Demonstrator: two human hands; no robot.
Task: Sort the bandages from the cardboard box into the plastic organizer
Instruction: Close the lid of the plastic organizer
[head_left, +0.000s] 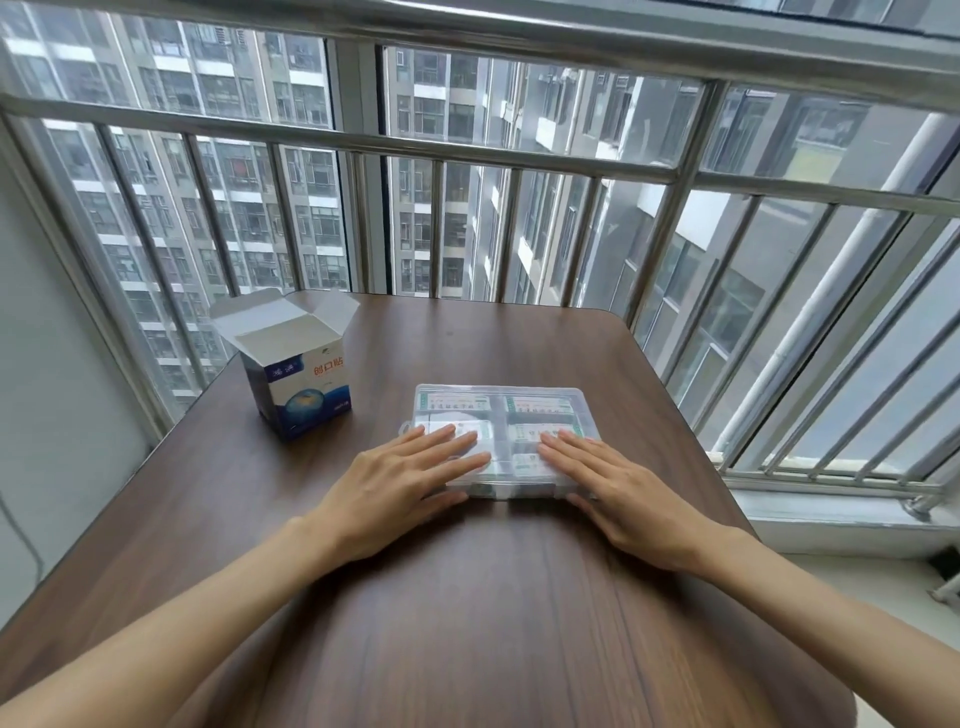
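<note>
A: Where are the hands?

B: The left hand (400, 480) and right hand (618, 486) lie flat, fingers straight, pressing the closed lid of the plastic organizer (501, 405) on the wooden table (467, 597).

A: And the bandages?

B: The bandages (540, 404) fill its compartments. The cardboard box (298, 387) stands open, well to the left.

cardboard box (296, 374) front: red chinese characters "创口贴" at the upper right of the white and blue face.
cardboard box upper left: small white characters on a blue patch, too blurred to read.
bandages (457, 402) in the plastic organizer (584, 410): green print on white wrappers, too small to read.
</note>
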